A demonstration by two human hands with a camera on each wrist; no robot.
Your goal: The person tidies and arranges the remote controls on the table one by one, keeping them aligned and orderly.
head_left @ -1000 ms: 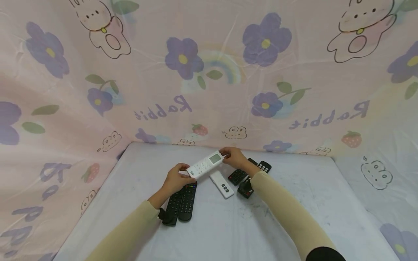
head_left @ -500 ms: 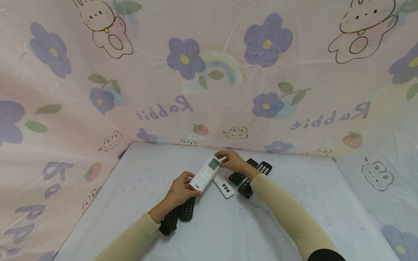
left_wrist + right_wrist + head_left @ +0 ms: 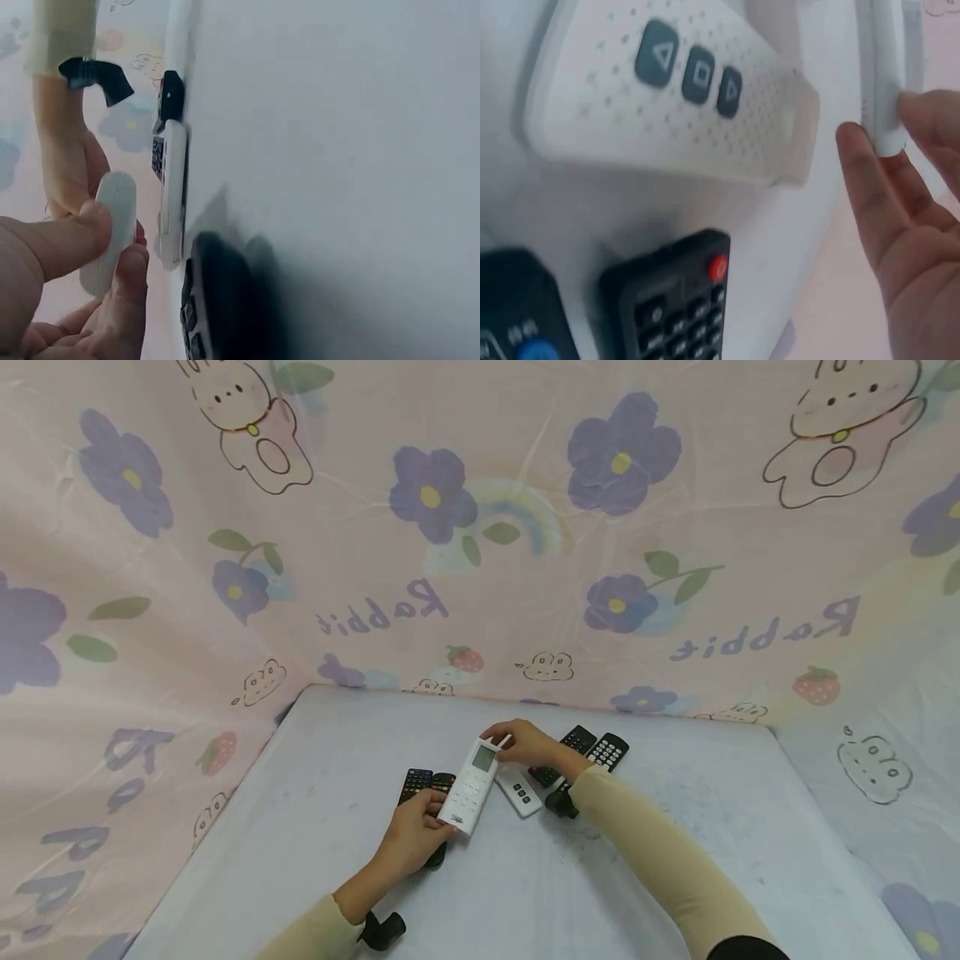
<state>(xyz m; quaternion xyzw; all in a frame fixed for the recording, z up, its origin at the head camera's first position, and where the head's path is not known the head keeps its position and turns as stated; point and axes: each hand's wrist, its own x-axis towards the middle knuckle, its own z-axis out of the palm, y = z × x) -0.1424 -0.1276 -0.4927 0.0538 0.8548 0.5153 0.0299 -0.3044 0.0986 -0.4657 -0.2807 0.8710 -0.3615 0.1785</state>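
Note:
A white remote control (image 3: 467, 795) with a small grey screen is held up by both hands over the table. My left hand (image 3: 411, 837) grips its lower end, thumb on one side and fingers on the other; the left wrist view shows that rounded white end (image 3: 118, 196) close up. At the screen end, my right hand (image 3: 528, 745) pinches the remote between thumb and fingers, and a thin white strip sticks out beside the fingertips. Just right of it on the table lies a second white remote (image 3: 519, 792) with three dark buttons, partly under the right hand in the head view.
Two black remotes (image 3: 415, 783) lie side by side at the left, partly behind the left hand. More black remotes (image 3: 611, 748) lie beyond the right wrist, one with a red button (image 3: 718, 268). A printed curtain (image 3: 480, 568) rises behind the white table (image 3: 517, 893).
The held white remote has swung from a slant to a steeper angle, its lower end coming nearer the person. The left hand moved down with it, and the right hand dropped slightly.

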